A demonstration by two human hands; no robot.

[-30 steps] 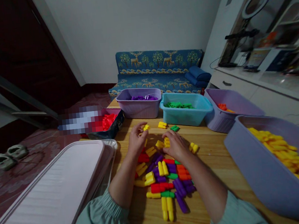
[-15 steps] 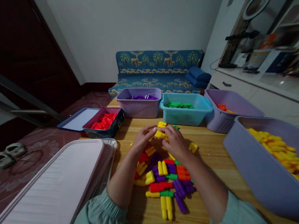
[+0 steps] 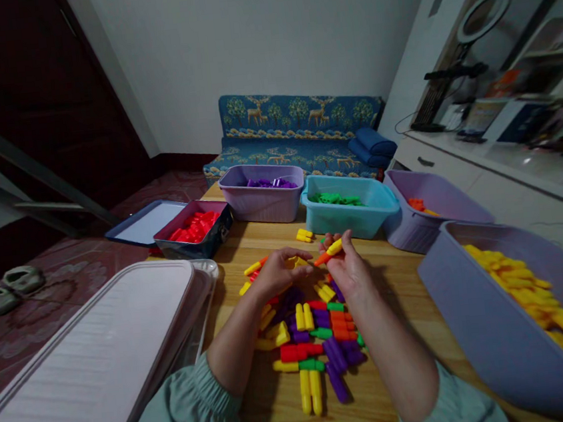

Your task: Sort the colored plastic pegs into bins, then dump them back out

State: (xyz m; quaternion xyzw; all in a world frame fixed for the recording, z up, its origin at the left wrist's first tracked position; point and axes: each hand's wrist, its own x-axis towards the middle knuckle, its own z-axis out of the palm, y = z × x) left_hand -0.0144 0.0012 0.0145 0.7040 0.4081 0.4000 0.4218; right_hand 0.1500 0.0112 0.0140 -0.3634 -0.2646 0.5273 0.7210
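Orange-and-yellow bullet-shaped plastic piece [image 3: 334,248] is held in right hand [image 3: 353,274], palm in view, grip closed on it, over far part of wooden surface [image 3: 403,292]. Left hand [image 3: 276,277] is held just left of it, grip half curled; whether anything is gripped there can't be told. Multicoloured bullet-shaped plastic blocks [image 3: 301,352] are spread loose on near side. Green blocks [image 3: 335,198] are contained in light-blue plastic bin [image 3: 348,222], far side; yellow blocks [image 3: 520,280] in large lilac plastic bin [image 3: 473,311], right.
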